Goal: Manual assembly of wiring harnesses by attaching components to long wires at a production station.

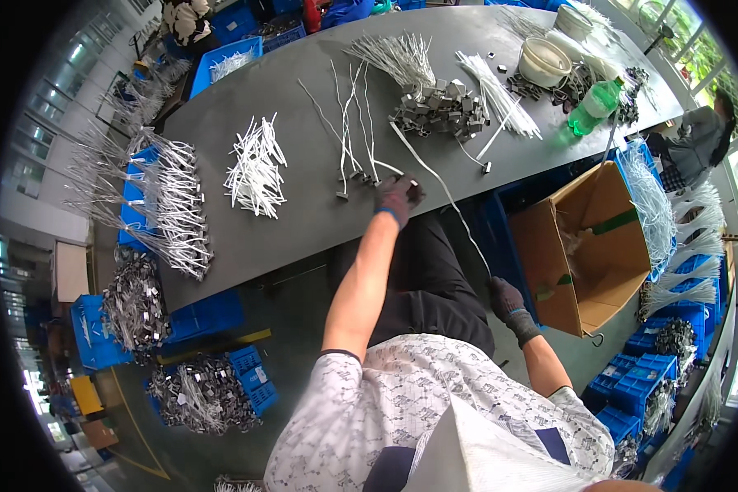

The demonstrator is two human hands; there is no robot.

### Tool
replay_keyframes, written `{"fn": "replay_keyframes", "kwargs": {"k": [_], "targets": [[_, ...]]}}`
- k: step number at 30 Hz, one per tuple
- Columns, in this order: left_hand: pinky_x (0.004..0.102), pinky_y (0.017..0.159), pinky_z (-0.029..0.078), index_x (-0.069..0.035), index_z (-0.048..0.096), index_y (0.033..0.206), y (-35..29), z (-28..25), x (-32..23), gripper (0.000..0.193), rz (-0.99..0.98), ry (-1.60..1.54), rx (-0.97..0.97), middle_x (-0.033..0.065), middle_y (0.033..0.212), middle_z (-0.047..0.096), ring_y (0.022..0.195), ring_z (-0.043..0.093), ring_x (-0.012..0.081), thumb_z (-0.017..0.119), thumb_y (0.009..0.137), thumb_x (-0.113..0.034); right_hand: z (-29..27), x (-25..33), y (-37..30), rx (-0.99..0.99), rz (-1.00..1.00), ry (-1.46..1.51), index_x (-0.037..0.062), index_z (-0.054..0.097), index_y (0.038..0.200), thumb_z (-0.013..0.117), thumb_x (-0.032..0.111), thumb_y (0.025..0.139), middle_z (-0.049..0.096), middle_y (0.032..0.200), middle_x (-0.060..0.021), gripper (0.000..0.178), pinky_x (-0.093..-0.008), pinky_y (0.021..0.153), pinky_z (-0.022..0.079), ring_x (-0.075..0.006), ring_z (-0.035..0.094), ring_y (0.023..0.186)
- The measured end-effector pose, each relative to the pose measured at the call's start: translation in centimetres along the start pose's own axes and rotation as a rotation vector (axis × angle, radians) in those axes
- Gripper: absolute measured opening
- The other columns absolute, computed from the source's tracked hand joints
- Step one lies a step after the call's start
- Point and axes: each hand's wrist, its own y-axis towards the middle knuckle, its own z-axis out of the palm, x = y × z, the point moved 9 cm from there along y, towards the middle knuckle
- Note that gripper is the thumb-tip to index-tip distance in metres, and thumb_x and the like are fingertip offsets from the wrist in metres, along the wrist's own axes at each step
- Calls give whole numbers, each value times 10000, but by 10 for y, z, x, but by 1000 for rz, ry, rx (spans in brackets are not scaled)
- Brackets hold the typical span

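Observation:
My left hand, in a dark glove, is closed at the table's near edge. A short white sleeve runs up to its fingers; what they grip is mostly hidden. My right hand, also gloved, is lower right, off the table, closed around the lower end of a thin wire cable. That cable rises over the table edge, its upper part sheathed in white. Several loose wire cables with small dark metal blocks at their near ends lie just beyond my left hand.
On the grey table lie white sleeves, a heap of metal blocks, a white tub and a green bottle. An open cardboard box stands right of my legs. Blue crates hold bundled parts.

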Motion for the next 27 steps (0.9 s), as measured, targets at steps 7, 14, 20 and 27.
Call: {"fn": "replay_keyframes", "kwargs": {"k": [7,14,20,27], "targets": [[397,564,604,-40,564,976,-33,69,-89,166,437,-71,-176,115,800,689,612,694,247,565,1028,-198,9,-23,-12,112,135,-154,100,677,1064,544,227,959,704,1014,-200,212,-505,808,529,-415,666,1000],[381,608,623,14,572,985,-46,67,-127,198,653,61,-200,142,784,689,639,706,247,564,1033,-178,18,-41,-5,134,186,-141,106,688,1091,545,217,954,715,1031,-187,227,-505,813,538,-408,675,1010],[339,695,626,-40,708,1027,-22,70,-83,287,181,501,127,83,884,738,791,725,180,766,925,-302,21,-55,-6,156,138,-118,99,697,1099,558,175,938,719,1021,-196,226,-494,824,540,-409,677,998],[345,701,613,-23,740,976,-41,85,-40,243,195,408,101,74,865,742,733,721,197,783,896,-249,-63,97,80,72,45,786,70,675,1122,608,346,977,659,822,-167,319,-397,732,517,-231,640,760]]}}
